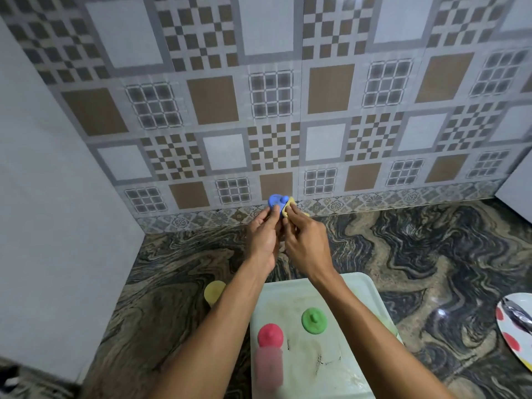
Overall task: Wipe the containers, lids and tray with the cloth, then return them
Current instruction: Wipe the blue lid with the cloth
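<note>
Both hands are raised over the counter near the tiled wall. My left hand (pixel 263 234) grips a blue lid (pixel 275 202) with a knob. My right hand (pixel 305 240) presses a yellow cloth (pixel 289 208) against the lid's right edge. Below them lies a pale tray (pixel 359 286), with stains on its surface. On the tray stand a red-lidded pink container (pixel 270 355) and a loose green lid (pixel 314 320). A yellow container (pixel 214 292) stands on the counter left of the tray, partly behind my left forearm.
The marbled dark counter (pixel 431 254) stretches right. A plate with red dots (pixel 515 326) holding a metal utensil sits at the right edge. A grey wall panel (pixel 57 197) closes the left side.
</note>
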